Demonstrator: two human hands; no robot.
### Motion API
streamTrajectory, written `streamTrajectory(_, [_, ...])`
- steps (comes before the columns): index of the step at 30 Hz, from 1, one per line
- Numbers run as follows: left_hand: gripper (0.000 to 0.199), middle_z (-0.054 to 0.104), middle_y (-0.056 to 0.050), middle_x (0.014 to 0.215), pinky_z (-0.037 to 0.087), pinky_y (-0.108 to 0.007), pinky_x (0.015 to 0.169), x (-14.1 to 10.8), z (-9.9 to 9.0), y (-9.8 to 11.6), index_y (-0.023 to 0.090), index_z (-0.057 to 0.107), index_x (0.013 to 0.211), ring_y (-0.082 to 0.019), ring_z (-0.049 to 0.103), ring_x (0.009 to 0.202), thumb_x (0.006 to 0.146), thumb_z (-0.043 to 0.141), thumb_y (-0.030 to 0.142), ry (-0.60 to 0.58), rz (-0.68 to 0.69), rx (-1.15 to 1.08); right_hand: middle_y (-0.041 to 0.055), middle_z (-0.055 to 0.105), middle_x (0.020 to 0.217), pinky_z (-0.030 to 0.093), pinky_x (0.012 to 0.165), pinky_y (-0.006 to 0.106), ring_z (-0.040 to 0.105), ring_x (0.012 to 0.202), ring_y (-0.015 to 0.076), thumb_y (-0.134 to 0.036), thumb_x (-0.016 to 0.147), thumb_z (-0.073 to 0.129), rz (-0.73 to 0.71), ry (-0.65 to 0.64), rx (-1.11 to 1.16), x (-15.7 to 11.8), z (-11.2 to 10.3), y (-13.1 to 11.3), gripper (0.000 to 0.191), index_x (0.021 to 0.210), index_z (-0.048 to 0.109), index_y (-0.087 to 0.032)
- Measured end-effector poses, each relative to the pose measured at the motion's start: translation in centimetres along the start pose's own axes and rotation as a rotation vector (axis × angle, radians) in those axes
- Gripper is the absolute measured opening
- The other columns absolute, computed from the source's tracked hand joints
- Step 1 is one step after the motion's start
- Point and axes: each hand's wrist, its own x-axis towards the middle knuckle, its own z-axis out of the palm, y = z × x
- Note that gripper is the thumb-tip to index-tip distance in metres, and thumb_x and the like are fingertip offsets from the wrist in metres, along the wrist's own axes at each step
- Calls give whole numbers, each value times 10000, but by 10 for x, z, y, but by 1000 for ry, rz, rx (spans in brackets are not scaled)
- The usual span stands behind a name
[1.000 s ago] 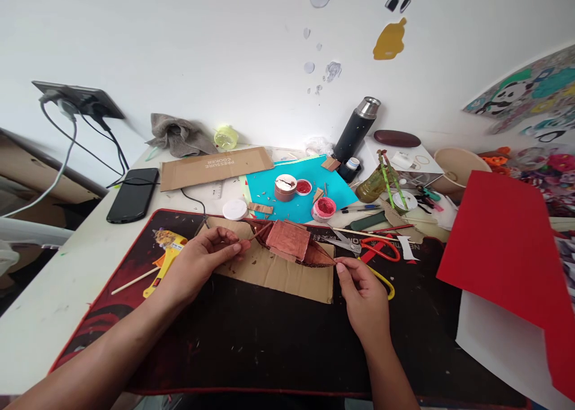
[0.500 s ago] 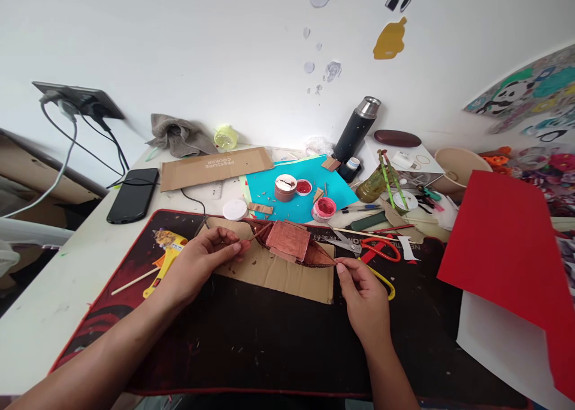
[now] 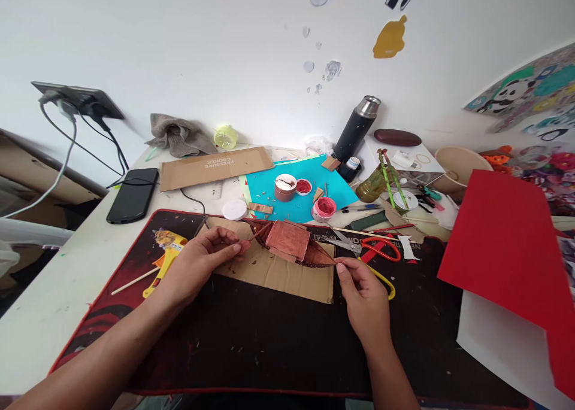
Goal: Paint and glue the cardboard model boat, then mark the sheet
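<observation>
A reddish-brown boat-shaped model (image 3: 288,240) with a square painted roof lies above a piece of brown cardboard (image 3: 278,278). My right hand (image 3: 365,290) pinches the model's pointed right tip between thumb and index finger. On the other side, my left hand (image 3: 215,255) has thumb and fingers pressed together on a thin brown stick (image 3: 259,230) that reaches the model's left end. Left of that hand lies a yellow glue gun (image 3: 168,260), partly hidden by the wrist.
Orange-handled scissors (image 3: 380,248) lie right of the model. Behind it, open paint jars (image 3: 324,209) stand on and beside blue paper (image 3: 269,185). A black flask (image 3: 357,128) leans at the wall; red paper (image 3: 498,248) is at right, a phone (image 3: 133,196) at left.
</observation>
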Motion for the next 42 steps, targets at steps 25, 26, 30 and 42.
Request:
streamTrajectory(25, [606, 855, -76, 993, 675, -412, 957, 1, 1, 0, 238, 727, 883, -332, 829, 1102, 602, 1036, 677, 15, -2, 31, 118, 854, 900, 623, 659, 347, 793, 753, 271, -675, 953, 735, 13, -6, 9, 0, 0, 4, 476, 1011, 844, -215])
streamTrajectory(26, [608, 855, -77, 995, 675, -412, 957, 1, 2, 0, 238, 725, 884, -334, 829, 1106, 603, 1035, 678, 15, -4, 29, 117, 852, 892, 619, 652, 347, 789, 743, 269, -680, 953, 734, 13, -6, 6, 1, 0, 4, 483, 1013, 845, -215])
streamTrajectory(30, [611, 855, -78, 1000, 675, -413, 960, 1, 1, 0, 239, 710, 887, -333, 829, 1110, 606, 1034, 674, 11, -3, 15, 107, 838, 850, 604, 621, 339, 772, 709, 262, -692, 951, 731, 17, -9, -3, 0, 0, 3, 501, 1024, 845, -210])
streamTrajectory(42, [577, 852, -91, 1021, 677, -433, 974, 1, 1, -2, 238, 706, 908, -350, 825, 1146, 644, 1036, 631, -6, 6, -8, 68, 780, 764, 532, 543, 306, 700, 642, 230, -644, 960, 730, 7, 1, -3, 0, 0, 1, 452, 1023, 844, -210])
